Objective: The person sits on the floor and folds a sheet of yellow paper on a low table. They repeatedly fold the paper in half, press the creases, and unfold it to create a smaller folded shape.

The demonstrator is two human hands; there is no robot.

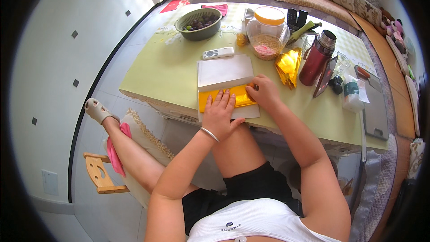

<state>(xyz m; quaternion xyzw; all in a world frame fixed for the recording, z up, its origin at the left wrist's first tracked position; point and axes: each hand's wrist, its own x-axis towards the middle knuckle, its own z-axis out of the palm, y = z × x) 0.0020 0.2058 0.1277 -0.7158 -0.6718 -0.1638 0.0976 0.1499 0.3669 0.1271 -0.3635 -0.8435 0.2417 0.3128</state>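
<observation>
A strip of shiny gold foil paper (241, 97) lies across a white sheet or board (247, 113) at the table's near edge. A blank white rectangular piece (225, 72) rests just beyond it. My left hand (219, 113) presses flat on the foil's left half, fingers stretched out and thumb pointing right. At the foil's right end, my right hand (266, 92) has its fingers curled in and pinches the foil's corner. More folded gold foil pieces (288, 68) lie fanned out beyond my right hand.
Behind the papers lies a white remote control (218, 53). A green colander (198, 25) of dark fruit, an orange-lidded jar (267, 36), a red thermos (317, 58), a leaning phone (325, 77), a tissue pack (354, 94) and a grey cutting board (375, 107) stand around the table.
</observation>
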